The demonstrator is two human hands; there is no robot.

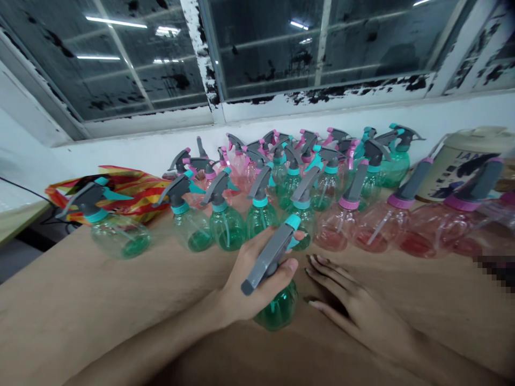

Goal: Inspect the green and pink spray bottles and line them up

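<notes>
Near the table's front, my left hand [249, 281] is closed round the neck of a green spray bottle [279, 310] with a grey and turquoise trigger head. The bottle stands close to upright, its lower part showing beneath my fingers. To its right, my right hand [362, 305] lies with fingers stretched out over the tabletop, apart from the bottle and holding nothing. Just behind them runs a front row of spray bottles: green ones, such as a green bottle [228, 228], then pink ones, such as a pink bottle [333, 230].
More spray bottles stand massed behind the front row, against the wall. One green bottle [120, 236] stands apart at left, before a red and yellow plastic bag [132, 187]. A beige lidded container [462, 161] is at the back right of the table [161, 305]. Windows [322, 48] rise behind.
</notes>
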